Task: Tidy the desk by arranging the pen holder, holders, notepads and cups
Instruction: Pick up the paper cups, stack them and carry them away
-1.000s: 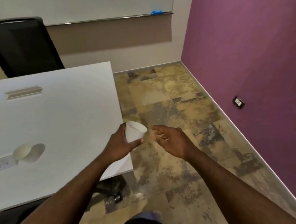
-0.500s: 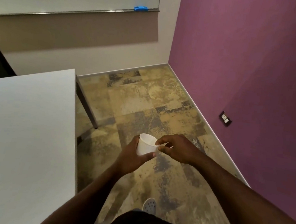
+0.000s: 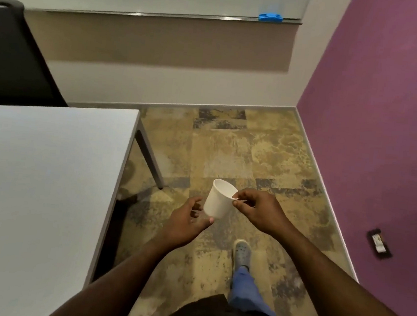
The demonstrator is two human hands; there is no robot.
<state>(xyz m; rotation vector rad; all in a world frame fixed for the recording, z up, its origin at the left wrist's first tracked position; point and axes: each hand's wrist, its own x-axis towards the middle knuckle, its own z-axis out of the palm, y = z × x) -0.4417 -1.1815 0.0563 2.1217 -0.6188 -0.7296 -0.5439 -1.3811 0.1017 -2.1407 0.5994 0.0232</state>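
A white paper cup [image 3: 217, 200] hangs tilted in the air over the floor, just right of the white desk [image 3: 47, 180]. My right hand [image 3: 258, 211] pinches the cup's rim on its right side between thumb and fingers. My left hand [image 3: 186, 219] sits below and left of the cup with its fingers spread, and its thumb tip touches the cup's base. No pen holder or notepad shows in the head view.
A black chair [image 3: 13, 57] stands behind the desk's far left. The desk's grey leg [image 3: 151, 162] slants down by its corner. A whiteboard ledge holds a blue eraser [image 3: 270, 16]. The purple wall carries a socket [image 3: 378, 244]. My foot [image 3: 241, 255] is on the patterned floor.
The view swung right, away from the desk. My left hand's grip around the cup has loosened, and my right hand has come in and taken the rim.
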